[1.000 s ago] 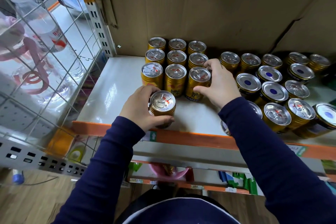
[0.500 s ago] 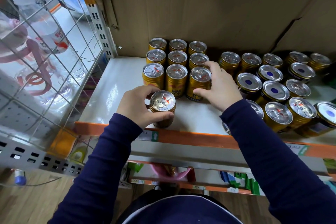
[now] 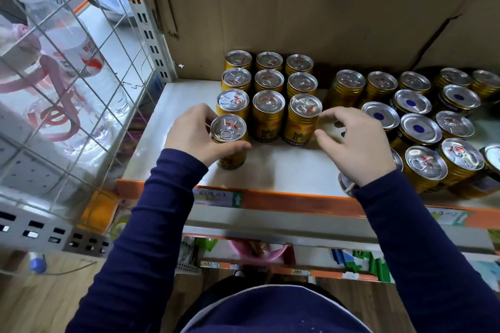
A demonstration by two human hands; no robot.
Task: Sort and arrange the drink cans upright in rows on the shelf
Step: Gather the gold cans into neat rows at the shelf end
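Cans crowd the white shelf (image 3: pixel 292 170) ahead of you. Your left hand (image 3: pixel 193 134) grips one gold can (image 3: pixel 229 140), thumb across its front and fingers wrapped round the far side. It stands upright near the shelf's front edge, directly in front of the left column of the sorted block (image 3: pixel 267 94), touching or nearly touching the can behind it. That block is nine gold cans, three rows of three, all upright with pull-tab lids facing up, and its back row sits against the cardboard backing (image 3: pixel 297 8).

Your right hand (image 3: pixel 354 143) holds nothing. Its fingers are loosely curled, with thumb and forefinger just beside the front-right can (image 3: pixel 303 119) of the block. Blur hides whether the fingertips touch it.

To the right of that hand stand the unsorted cans (image 3: pixel 422 130), upright but unevenly spaced: gold ones with pull tabs mixed with dark ones whose lids carry a blue dot. One more can (image 3: pixel 344 184) shows only partly beneath your right wrist at the shelf's edge.

An orange rail (image 3: pixel 297 200) runs along the front of the shelf, bearing a paper label (image 3: pixel 216 197). On your left a wire grid panel (image 3: pixel 81 89) closes off the side, with a clear water bottle (image 3: pixel 73 48) behind it.
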